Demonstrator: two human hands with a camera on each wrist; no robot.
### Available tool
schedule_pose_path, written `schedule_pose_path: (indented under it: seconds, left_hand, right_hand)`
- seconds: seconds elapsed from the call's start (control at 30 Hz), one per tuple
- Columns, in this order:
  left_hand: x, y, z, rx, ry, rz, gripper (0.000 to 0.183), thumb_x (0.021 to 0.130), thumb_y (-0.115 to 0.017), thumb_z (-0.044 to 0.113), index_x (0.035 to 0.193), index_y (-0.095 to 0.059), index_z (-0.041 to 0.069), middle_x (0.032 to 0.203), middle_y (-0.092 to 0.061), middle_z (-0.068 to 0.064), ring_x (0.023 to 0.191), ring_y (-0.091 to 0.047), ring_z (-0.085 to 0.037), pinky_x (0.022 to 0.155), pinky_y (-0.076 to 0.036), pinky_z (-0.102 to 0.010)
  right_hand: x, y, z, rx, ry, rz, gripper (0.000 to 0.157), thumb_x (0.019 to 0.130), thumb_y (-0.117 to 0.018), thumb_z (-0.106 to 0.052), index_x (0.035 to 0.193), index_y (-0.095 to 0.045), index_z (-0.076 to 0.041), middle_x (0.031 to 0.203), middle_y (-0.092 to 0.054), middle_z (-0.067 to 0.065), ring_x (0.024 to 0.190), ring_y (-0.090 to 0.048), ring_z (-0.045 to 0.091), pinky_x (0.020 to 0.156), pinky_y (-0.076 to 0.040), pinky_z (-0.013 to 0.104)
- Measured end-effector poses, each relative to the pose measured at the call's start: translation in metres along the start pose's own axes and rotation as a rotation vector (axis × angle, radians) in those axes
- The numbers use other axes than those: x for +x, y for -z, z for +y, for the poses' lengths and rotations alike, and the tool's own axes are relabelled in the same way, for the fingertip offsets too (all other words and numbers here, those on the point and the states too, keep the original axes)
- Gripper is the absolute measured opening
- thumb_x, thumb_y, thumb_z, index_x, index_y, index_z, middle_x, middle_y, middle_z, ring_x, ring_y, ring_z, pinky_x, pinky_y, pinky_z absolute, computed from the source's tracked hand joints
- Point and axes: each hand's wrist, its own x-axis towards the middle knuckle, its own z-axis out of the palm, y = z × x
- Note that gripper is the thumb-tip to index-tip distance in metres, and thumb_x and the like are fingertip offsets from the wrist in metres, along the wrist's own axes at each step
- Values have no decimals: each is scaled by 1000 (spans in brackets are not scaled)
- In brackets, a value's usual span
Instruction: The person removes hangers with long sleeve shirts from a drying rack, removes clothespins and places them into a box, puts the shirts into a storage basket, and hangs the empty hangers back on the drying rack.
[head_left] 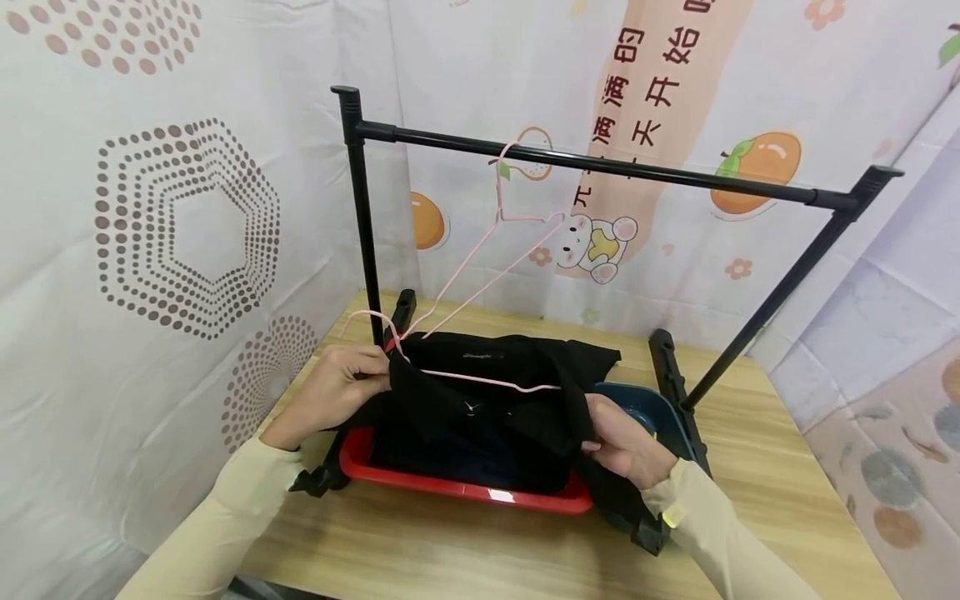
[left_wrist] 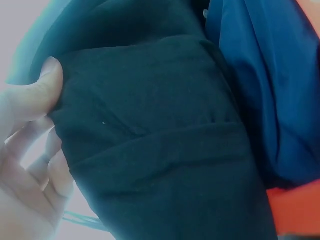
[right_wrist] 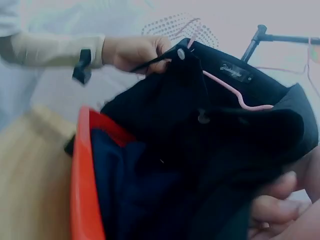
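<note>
A black garment (head_left: pixel 468 417) with a label inside its opening is spread between my two hands above a red basin (head_left: pixel 517 497). A pink hanger (head_left: pixel 465 377) lies across that opening, its hook sticking out at the left. In the head view my left hand (head_left: pixel 337 387) pinches the garment's left edge beside the hook; thumb and black cloth (left_wrist: pixel 150 100) show closer in the left wrist view. My right hand (head_left: pixel 626 442) grips the right edge, with part of its fingers behind the cloth. Buttons show on the garment in the right wrist view.
Another pink hanger (head_left: pixel 498 183) hangs from a black rack (head_left: pixel 600 162) standing on the wooden table (head_left: pixel 420 533). Dark blue cloth (left_wrist: pixel 285 90) lies in the red basin. A blue basin (head_left: pixel 637 400) stands at the right. Patterned curtains (head_left: pixel 300 108) enclose the back and sides.
</note>
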Motion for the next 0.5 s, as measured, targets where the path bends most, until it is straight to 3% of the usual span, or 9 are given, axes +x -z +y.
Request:
schedule_pose_path:
  seconds: [0.1, 0.2, 0.33, 0.43, 0.5]
  left_hand:
    - [0, 2, -1, 12, 28, 0, 27, 80, -80, -14, 86, -83, 13, 85, -74, 7, 69, -61, -7, 63, -47, -17]
    - [0, 3, -1, 31, 28, 3, 27, 80, -80, -12, 87, -83, 14, 85, -74, 8, 70, -60, -7, 64, -47, -17]
    - [1, 2, -2, 44, 7, 3, 34, 78, -80, -15, 79, -79, 19, 77, -67, 10, 63, -52, -7, 60, -44, -17]
    - [2, 0, -3, 46, 9, -2, 37, 77, -79, -16, 75, -76, 20, 73, -61, 11, 61, -47, -6, 57, -42, -18]
    - [2, 0, -3, 52, 11, -11, 36, 78, -80, -15, 76, -76, 21, 72, -61, 12, 60, -46, -5, 55, -40, -18]
  right_hand:
    - [-6, -1, -6, -107, 35, 87, 17, 108, -45, -11, 103, -61, -10, 68, -45, -2, 60, -44, 13, 52, -33, 22]
    - [-15, -5, -13, -276, 114, 193, 30, 111, -47, -32, 127, -58, -9, 76, -49, 3, 62, -44, 17, 55, -36, 28]
    - [-22, -15, -15, -725, 315, 314, 46, 103, -58, -51, 132, -58, -14, 94, -57, 6, 66, -49, 19, 56, -41, 31]
    - [-22, -20, -10, -1055, 507, 409, 48, 95, -72, -48, 129, -62, -15, 102, -60, 4, 66, -51, 15, 56, -43, 29]
    - [-22, -21, -5, -1189, 629, 469, 44, 93, -78, -40, 126, -67, -12, 102, -61, 1, 62, -49, 11, 54, -42, 27]
